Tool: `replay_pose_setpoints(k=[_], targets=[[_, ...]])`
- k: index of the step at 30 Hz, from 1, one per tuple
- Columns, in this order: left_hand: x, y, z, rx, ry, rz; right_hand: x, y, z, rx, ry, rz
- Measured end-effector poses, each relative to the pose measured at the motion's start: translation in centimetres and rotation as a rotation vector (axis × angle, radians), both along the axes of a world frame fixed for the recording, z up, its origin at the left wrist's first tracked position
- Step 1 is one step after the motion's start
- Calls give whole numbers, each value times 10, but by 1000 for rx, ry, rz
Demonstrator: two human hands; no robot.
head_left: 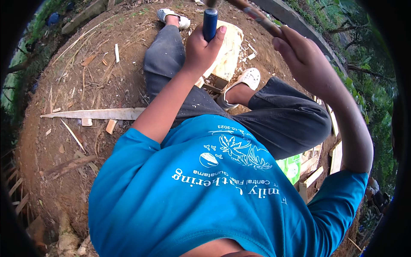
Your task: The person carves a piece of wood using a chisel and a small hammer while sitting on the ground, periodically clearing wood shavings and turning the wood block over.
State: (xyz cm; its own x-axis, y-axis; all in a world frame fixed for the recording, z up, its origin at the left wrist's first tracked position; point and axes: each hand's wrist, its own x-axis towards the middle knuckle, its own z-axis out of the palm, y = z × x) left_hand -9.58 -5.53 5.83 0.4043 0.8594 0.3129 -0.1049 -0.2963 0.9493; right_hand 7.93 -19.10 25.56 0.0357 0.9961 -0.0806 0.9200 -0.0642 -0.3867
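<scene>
Between my legs lies a pale wooden block (232, 45), with a rough, chipped surface. My left hand (200, 53) is wrapped round the blue handle of a chisel (210, 25), held upright over the block's left side; its blade is hidden behind the hand. My right hand (303, 58) grips the wooden handle of a hammer (262, 18) at the upper right. The handle slants up and left out of the picture. A bit of metal at the top edge, seemingly the hammer's head, is right above the chisel's butt; whether they touch I cannot tell.
My legs in dark trousers (289, 115) and white clogs (247, 79) flank the block. A long tapered board (96, 114) and several wood scraps lie on brown soil at left. Cut wood pieces (314, 177) and a green bag (291, 168) are beside my right hip. Plants border the right.
</scene>
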Motion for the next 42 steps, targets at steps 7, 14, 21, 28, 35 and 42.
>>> replay_pose_setpoints(k=[7, 14, 21, 28, 35, 42], targets=[[21, 8, -7, -50, -37, -5, 33, -20, 0, 71, 517, -341], [55, 24, -16, -51, -33, -115, 38, -28, 4, 88, 566, -359], [56, 29, -21, -92, -56, -104, 8, 18, 33, -25, 229, -312], [56, 29, -26, -64, -36, -65, -1, 32, 57, 110, 107, -128], [56, 29, -28, -66, -72, -119, -6, 36, 45, 100, -91, -99], [71, 24, -32, -122, -177, -131, -12, 42, 72, -41, -56, -109]])
